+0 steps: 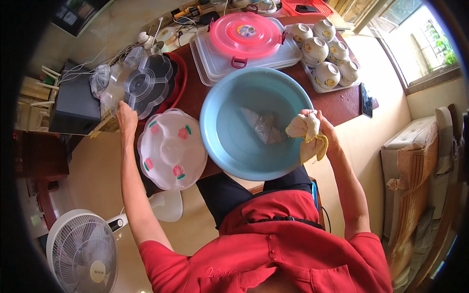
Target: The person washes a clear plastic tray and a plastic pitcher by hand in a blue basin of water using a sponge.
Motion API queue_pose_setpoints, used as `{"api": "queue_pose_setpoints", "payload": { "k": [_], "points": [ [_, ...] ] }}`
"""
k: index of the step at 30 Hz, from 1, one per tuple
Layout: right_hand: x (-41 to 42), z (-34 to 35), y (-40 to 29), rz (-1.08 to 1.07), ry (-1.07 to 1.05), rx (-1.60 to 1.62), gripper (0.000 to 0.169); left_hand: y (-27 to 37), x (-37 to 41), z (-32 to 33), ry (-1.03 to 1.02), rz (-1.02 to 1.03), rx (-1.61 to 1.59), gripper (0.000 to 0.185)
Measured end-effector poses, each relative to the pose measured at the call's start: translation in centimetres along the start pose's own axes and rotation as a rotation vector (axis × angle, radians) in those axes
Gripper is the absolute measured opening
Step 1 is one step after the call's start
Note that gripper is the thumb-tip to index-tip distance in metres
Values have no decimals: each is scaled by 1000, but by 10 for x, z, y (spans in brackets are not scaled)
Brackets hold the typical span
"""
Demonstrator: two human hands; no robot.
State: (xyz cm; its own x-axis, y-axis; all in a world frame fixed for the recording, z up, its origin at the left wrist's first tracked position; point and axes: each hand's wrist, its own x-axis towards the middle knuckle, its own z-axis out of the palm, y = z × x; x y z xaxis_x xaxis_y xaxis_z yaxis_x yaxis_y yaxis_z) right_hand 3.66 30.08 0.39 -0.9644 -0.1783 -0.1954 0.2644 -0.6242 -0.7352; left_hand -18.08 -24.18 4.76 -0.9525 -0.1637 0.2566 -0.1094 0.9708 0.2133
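Observation:
My left hand (126,116) reaches far out to the left, its fingers closed at the near edge of a clear plastic divided tray (146,82); the fingertips are partly hidden. My right hand (328,132) grips a bunched white cloth with a yellow edge (311,137) over the right rim of a light blue plastic basin (223,161). Water fills part of the basin, and a silvery mesh cloth (263,126) lies in it. Between the basin and my left forearm sits a translucent scalloped lid with pink roses (170,148).
Behind the basin, a pink round lid (223,36) rests on clear rectangular lids (203,60). Upturned patterned bowls (326,75) fill a tray at right. A phone (366,100) overhangs the table's right edge. A red basin (179,88) sits under the trays. A fan (82,249) stands lower left.

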Motion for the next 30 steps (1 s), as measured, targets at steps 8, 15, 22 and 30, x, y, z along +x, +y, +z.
{"api": "queue_pose_setpoints", "payload": {
  "k": [8, 15, 22, 30],
  "points": [
    [0, 7, -23, -137, 230, 107, 51, 46, -72, -103, 127, 446, -16, 4],
    [24, -79, -63, -236, 366, 185, 42, 122, -128, -152, -37, 772, 131, 17],
    [48, -70, -43, -138, 684, -1605, 52, 167, -145, -140, 43, 1042, 344, 16],
    [50, 49, 57, -393, -272, -1874, 35, 206, -153, -126, -33, 1027, 475, 8]
  ]
}}
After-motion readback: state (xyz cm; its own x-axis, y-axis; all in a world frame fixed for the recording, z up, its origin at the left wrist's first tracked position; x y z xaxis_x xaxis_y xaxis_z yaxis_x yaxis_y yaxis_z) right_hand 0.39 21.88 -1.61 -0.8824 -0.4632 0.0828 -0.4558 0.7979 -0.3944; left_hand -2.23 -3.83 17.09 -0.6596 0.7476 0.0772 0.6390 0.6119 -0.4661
